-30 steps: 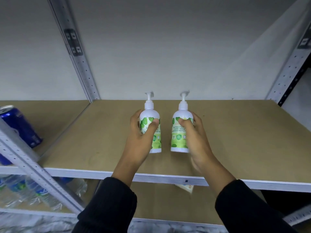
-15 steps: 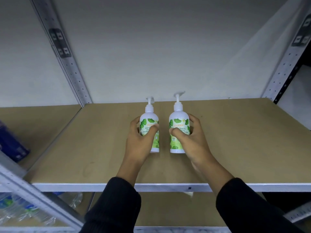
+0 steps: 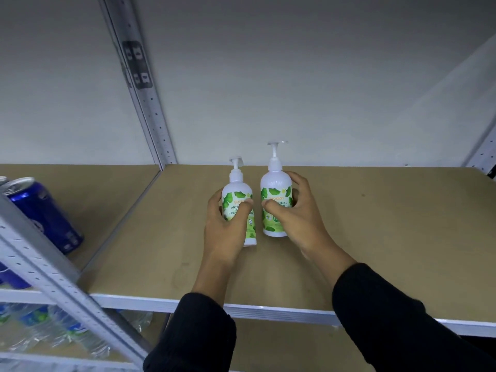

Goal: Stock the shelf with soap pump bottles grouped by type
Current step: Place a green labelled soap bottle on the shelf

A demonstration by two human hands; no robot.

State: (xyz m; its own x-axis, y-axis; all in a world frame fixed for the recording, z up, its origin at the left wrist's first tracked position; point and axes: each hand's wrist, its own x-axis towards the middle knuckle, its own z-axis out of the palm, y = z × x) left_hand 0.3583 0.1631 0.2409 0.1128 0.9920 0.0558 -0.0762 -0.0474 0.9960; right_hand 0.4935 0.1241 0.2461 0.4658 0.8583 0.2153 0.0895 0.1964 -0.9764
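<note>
Two hands, two soap bottles, side by side on the shelf

The left hand (image 3: 226,226) is wrapped round the left pump bottle (image 3: 236,189), thumb across its green-leaf label; the right hand (image 3: 298,218) grasps the right pump bottle (image 3: 276,181) the same way, fingers curled behind it; both bottles are white, upright, pumps on top, just beside each other with a narrow gap between, at the middle of the frame; the right one's pump reaches higher in the picture; whether its base fully meets the board I cannot tell; beneath them the brown shelf (image 3: 375,237) runs wide to the right; black sleeves (image 3: 397,318) cover both forearms at the bottom; a grey perforated upright (image 3: 146,103) rises at the upper left; a blue can (image 3: 44,213) stands at the left edge; plastic water bottles (image 3: 40,328) lie on the lower level, bottom left.
</note>
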